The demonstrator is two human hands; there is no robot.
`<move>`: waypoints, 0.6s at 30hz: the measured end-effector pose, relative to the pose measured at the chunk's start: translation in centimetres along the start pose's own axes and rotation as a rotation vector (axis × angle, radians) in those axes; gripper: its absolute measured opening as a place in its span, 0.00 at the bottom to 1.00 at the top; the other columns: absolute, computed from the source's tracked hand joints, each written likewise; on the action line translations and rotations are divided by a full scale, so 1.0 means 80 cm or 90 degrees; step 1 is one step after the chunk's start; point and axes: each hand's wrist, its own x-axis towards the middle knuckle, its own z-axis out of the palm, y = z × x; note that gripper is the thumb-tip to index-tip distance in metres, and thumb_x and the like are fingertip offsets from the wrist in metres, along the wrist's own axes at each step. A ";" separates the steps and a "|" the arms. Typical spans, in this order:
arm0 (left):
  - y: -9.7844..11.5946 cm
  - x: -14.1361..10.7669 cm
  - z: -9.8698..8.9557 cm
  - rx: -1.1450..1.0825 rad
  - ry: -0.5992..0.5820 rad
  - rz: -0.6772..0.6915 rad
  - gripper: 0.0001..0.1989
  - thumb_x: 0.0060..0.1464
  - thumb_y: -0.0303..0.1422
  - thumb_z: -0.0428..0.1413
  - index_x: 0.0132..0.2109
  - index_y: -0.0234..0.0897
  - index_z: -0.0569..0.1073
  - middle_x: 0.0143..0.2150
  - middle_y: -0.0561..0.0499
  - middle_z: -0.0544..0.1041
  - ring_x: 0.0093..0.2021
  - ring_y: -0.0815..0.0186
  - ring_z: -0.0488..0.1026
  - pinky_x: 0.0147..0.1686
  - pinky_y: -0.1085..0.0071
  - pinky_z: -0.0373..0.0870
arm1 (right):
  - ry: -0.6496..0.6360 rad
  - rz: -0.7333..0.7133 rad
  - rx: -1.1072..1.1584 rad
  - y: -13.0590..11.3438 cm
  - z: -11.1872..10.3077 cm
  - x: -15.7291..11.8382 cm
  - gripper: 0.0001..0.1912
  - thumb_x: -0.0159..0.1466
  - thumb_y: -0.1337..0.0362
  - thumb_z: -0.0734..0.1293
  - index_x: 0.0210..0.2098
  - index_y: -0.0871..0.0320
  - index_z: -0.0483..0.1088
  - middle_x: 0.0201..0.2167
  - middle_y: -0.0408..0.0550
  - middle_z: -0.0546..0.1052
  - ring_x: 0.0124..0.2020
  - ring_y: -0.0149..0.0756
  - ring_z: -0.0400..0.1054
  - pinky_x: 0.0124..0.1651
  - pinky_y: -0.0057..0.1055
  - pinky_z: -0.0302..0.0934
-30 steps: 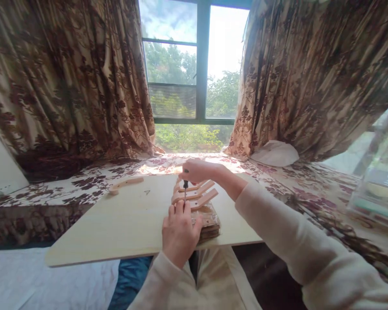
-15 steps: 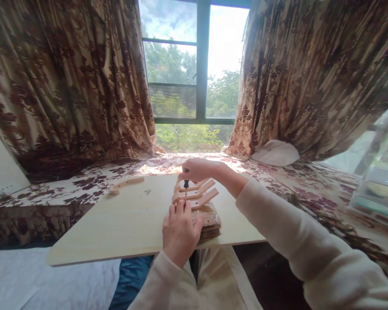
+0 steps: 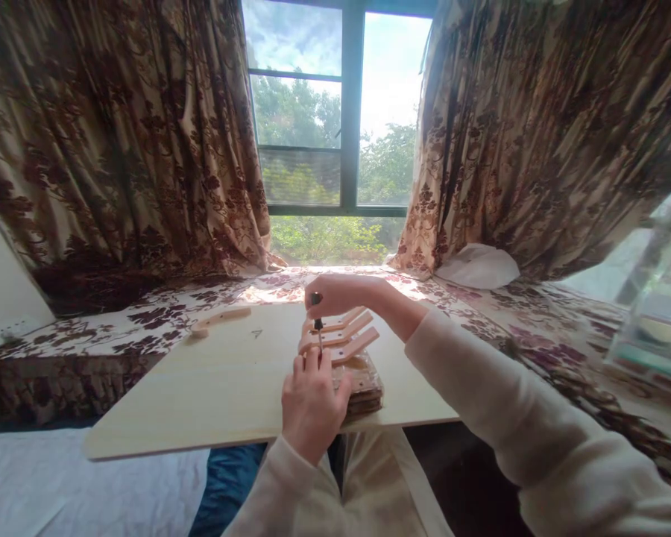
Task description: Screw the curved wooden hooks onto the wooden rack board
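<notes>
My right hand (image 3: pixel 341 293) is wrapped round the black handle of a screwdriver (image 3: pixel 318 324), whose thin shaft points down at the pale wooden pieces (image 3: pixel 358 344). Several of these angled pieces lie side by side, with small dark holes or screws in them. They rest at the top of a brown stack (image 3: pixel 367 384) that looks wrapped in clear plastic. Pressed against the near left side of the pieces and stack is my left hand (image 3: pixel 313 403), its fingertips close to the screwdriver's tip. The tip itself is hidden by those fingers.
A curved wooden piece (image 3: pixel 218 319) lies on the board (image 3: pixel 201 395) at the back left, with small dark bits (image 3: pixel 256 333) beside it. Beyond are a flowered cloth ledge, a white bag (image 3: pixel 478 266), curtains and a window.
My right hand and the top of the screwdriver have shifted slightly left, so the screwdriver leans a little more. My left hand stays on the wooden pieces.
</notes>
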 end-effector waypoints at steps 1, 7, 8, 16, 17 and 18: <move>0.000 0.000 0.000 -0.001 -0.001 -0.001 0.19 0.57 0.39 0.52 0.53 0.34 0.68 0.51 0.44 0.69 0.48 0.55 0.64 0.43 0.62 0.65 | -0.004 -0.011 0.000 0.000 -0.001 -0.001 0.13 0.64 0.60 0.64 0.44 0.61 0.69 0.42 0.48 0.73 0.39 0.35 0.69 0.41 0.37 0.66; 0.000 -0.001 -0.001 -0.006 -0.006 -0.004 0.19 0.57 0.38 0.52 0.53 0.33 0.68 0.49 0.44 0.69 0.46 0.56 0.65 0.42 0.63 0.66 | 0.036 0.043 -0.034 0.003 0.015 0.004 0.14 0.65 0.59 0.62 0.44 0.61 0.69 0.42 0.49 0.73 0.39 0.35 0.69 0.41 0.38 0.66; 0.000 -0.001 -0.002 -0.006 -0.005 -0.003 0.19 0.57 0.38 0.52 0.53 0.33 0.68 0.49 0.44 0.69 0.46 0.56 0.65 0.42 0.63 0.66 | 0.042 0.052 -0.038 0.003 0.016 0.004 0.14 0.65 0.58 0.62 0.44 0.61 0.69 0.41 0.49 0.73 0.39 0.35 0.70 0.41 0.38 0.66; -0.001 -0.002 -0.001 -0.006 -0.006 0.001 0.20 0.57 0.39 0.52 0.53 0.33 0.68 0.49 0.45 0.69 0.46 0.56 0.64 0.42 0.63 0.65 | 0.042 0.029 -0.041 -0.001 0.008 -0.002 0.14 0.65 0.59 0.62 0.46 0.61 0.68 0.44 0.49 0.73 0.41 0.36 0.69 0.42 0.39 0.66; -0.001 -0.002 -0.001 -0.007 -0.008 0.000 0.19 0.57 0.39 0.52 0.53 0.34 0.68 0.49 0.45 0.69 0.46 0.56 0.64 0.42 0.63 0.65 | 0.049 0.044 -0.047 0.000 0.011 -0.001 0.14 0.65 0.59 0.62 0.46 0.60 0.68 0.44 0.50 0.72 0.41 0.36 0.69 0.42 0.39 0.66; -0.001 -0.002 -0.001 -0.008 -0.009 -0.001 0.19 0.57 0.39 0.52 0.53 0.34 0.68 0.48 0.45 0.69 0.46 0.56 0.64 0.42 0.63 0.65 | 0.057 0.059 -0.054 0.002 0.015 0.000 0.14 0.65 0.59 0.62 0.47 0.60 0.68 0.45 0.50 0.72 0.42 0.37 0.69 0.43 0.40 0.66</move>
